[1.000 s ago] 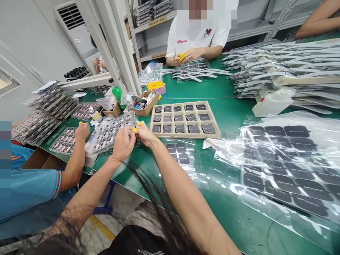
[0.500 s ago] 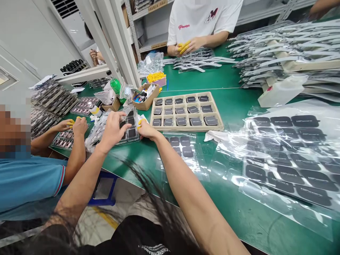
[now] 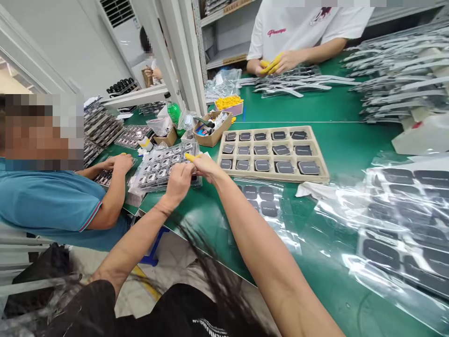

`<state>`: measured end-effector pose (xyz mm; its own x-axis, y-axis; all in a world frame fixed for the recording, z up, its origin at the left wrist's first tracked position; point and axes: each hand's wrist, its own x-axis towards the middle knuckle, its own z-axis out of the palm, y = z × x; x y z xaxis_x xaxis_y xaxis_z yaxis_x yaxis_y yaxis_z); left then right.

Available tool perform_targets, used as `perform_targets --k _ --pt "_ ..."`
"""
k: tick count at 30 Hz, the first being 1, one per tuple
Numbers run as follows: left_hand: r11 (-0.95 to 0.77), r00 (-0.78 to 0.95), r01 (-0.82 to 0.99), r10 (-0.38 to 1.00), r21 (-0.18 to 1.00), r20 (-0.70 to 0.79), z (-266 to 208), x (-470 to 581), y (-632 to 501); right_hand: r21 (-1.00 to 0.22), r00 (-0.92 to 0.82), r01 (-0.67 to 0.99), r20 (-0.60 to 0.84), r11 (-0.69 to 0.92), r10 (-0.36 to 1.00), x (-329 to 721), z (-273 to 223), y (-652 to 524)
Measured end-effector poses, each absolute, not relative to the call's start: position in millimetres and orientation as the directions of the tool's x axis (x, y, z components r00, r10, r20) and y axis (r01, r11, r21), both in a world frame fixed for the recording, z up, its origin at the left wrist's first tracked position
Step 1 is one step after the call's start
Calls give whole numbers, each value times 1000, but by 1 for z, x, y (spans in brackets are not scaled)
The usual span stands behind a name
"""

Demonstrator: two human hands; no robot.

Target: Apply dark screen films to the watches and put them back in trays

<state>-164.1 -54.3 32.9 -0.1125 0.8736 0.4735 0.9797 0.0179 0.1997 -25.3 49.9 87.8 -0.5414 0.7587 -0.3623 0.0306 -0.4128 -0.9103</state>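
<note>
Green matting covers the long tabletop (image 3: 326, 112), which runs from the lower right of the frame up toward metal shelving at the top centre. Left of centre, the person's left hand (image 3: 179, 181) and right hand (image 3: 206, 167) meet over the near edge of a clear blister tray (image 3: 159, 167) filled with small dark parts. The left hand's grip is curled shut at the tray's edge, though what the fingers pinch is hidden behind the knuckles. The right hand, with a yellow finger cot (image 3: 189, 157) on one fingertip, is bent with its fingers drawn together over the same corner; whether its grip closes on the tray cannot be told.

Just right of the hands lies a beige compartment tray (image 3: 273, 175) holding rows of black pads. In front of it, a clear plastic sheet (image 3: 261, 206) carries more black pads, and larger sheets of them fill the right edge of the frame. Behind the blister tray, a small cardboard box (image 3: 210, 139) and a green bottle (image 3: 173, 112) stand near a white post.

At the left, a person in a blue shirt (image 3: 45, 201) rests a hand on another tray. At the top, a person in a white shirt (image 3: 298, 25) works with yellow-capped fingers beside stacked clear trays.
</note>
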Motion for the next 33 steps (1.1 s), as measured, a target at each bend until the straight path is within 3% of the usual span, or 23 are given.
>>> perform_targets --k 4,7,17,24,28,31,33 --pt "45 -145 974 874 221 463 8 -165 -75 -920 -563 -33 -305 -390 768 -34 87 46" --pt "-36 -65 975 897 219 437 -3 -168 -87 -918 -551 -129 -248 -375 797 -38 89 44" --pt "-102 17 968 939 230 343 0 -166 -94 -848 -478 -379 -165 -372 863 -30 118 42" --pt "-70 -8 970 947 232 320 -2 -163 -88 -751 -288 -650 100 -117 952 28 137 90" --pt "21 -107 972 927 233 360 2 -159 -92 -801 -154 -598 104 -9 983 99 142 123" --pt "43 -133 966 928 255 348 4 -158 -95 -876 -52 -481 85 50 995 157 136 127" --pt "42 -134 962 932 269 336 6 -159 -95 -914 106 -372 133 164 985 191 127 121"
